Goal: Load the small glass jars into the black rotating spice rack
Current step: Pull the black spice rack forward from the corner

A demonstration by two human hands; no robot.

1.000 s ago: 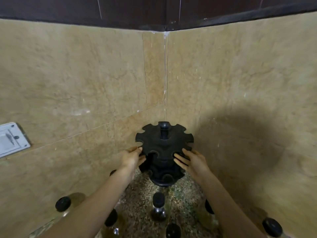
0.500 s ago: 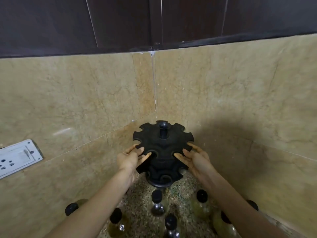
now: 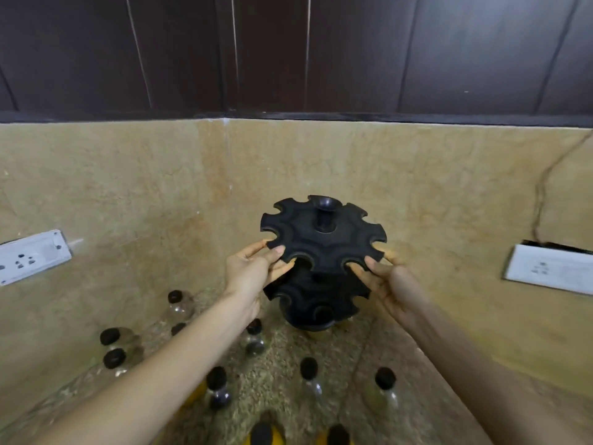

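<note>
The black rotating spice rack point(image 3: 322, 248) stands in the corner of the speckled counter point(image 3: 276, 358), its notched upper and lower discs holding no jars. My left hand point(image 3: 253, 271) grips the top disc's left rim with thumb on top. On the opposite rim my right hand point(image 3: 385, 277) holds it the same way. Several small glass jars with black caps stand in front of the rack, one near the middle point(image 3: 308, 374), one at the right point(image 3: 385, 385), one far left point(image 3: 109, 337).
Beige marble walls meet behind the rack, with dark wood cabinets point(image 3: 288, 53) above. A white socket plate point(image 3: 30, 256) sits on the left wall and a switch plate point(image 3: 550, 268) on the right wall. Jars crowd the counter between my forearms.
The view has tilted up and drawn closer. Both hands stay on the rack's top disc; the rack appears shifted slightly right and turned a little.
</note>
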